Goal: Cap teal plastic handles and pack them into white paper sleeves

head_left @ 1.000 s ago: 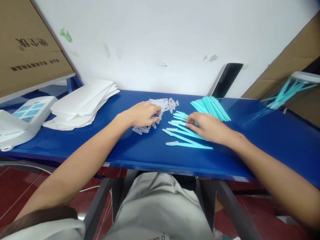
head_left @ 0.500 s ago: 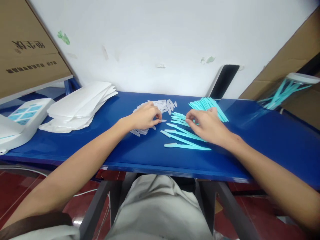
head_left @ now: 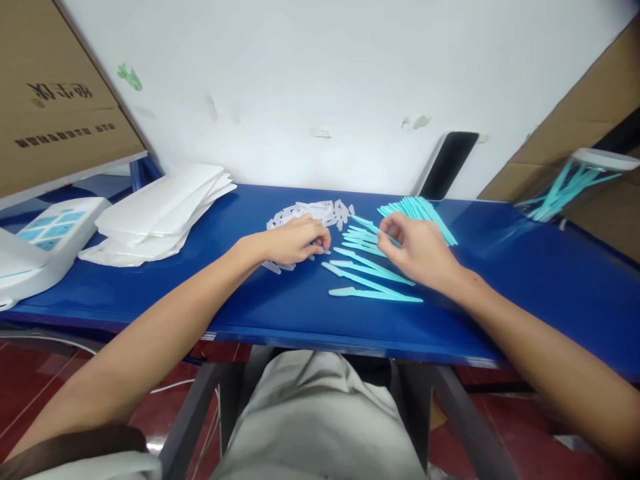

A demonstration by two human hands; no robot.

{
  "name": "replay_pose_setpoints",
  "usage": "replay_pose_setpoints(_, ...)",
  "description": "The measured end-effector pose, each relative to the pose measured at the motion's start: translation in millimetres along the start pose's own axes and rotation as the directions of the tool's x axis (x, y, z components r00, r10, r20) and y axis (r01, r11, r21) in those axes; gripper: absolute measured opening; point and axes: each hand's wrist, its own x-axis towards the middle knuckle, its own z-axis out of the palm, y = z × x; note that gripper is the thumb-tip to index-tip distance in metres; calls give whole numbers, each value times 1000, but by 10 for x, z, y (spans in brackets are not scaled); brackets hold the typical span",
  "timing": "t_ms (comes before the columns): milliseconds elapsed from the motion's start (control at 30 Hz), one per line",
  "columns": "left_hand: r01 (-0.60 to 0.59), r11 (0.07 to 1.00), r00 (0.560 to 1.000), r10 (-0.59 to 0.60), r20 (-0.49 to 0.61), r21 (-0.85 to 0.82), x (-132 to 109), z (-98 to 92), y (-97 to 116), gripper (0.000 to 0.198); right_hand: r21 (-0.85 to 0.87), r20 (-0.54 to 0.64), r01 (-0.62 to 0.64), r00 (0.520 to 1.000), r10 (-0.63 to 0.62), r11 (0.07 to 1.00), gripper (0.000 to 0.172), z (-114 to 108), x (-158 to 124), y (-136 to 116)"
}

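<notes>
My right hand (head_left: 417,247) is closed in a pinch on a turquoise eyebrow razor (head_left: 367,224), its blade end raised and pointing left. Between the fingertips of my left hand (head_left: 300,240) a small translucent blade cap (head_left: 327,251) shows in part. A heap of such caps (head_left: 320,212) lies just behind the left hand, partly covered by it. Loose razors (head_left: 373,292) are spread on the table between and below the hands, blade ends to the left. Behind my right hand rests a denser pile of turquoise razors (head_left: 425,212).
White paper bags or sleeves (head_left: 160,207) are stacked on the blue table (head_left: 280,313). Left of them sits an open white case (head_left: 75,227). A phone (head_left: 450,163) leans on the wall. At right, a clear tub (head_left: 565,190) holds more turquoise sticks. Cardboard (head_left: 60,100) stands at left.
My right hand has lifted one razor off the row, its blade end now up and free. The left hand has shifted slightly right and down, with the cap turned in its fingers.
</notes>
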Motion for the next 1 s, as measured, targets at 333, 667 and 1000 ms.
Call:
replay_pose_setpoints(333, -109, 980, 994, 109, 10, 168, 50, 56, 38, 36, -24, 121, -4, 993, 7, 1000, 18, 1, -12, 24)
replay_pose_setpoints(667, -91, 922, 991, 119, -53, 376, 47, 82, 31, 32, -65, 179, -3, 984, 15, 998, 17, 19, -23, 60)
replay_pose_setpoints(1000, -46, 999, 813, 54, -579, 29, 105, 87, 183, 18, -25, 204, -47, 978, 51, 999, 26, 28, -25, 55)
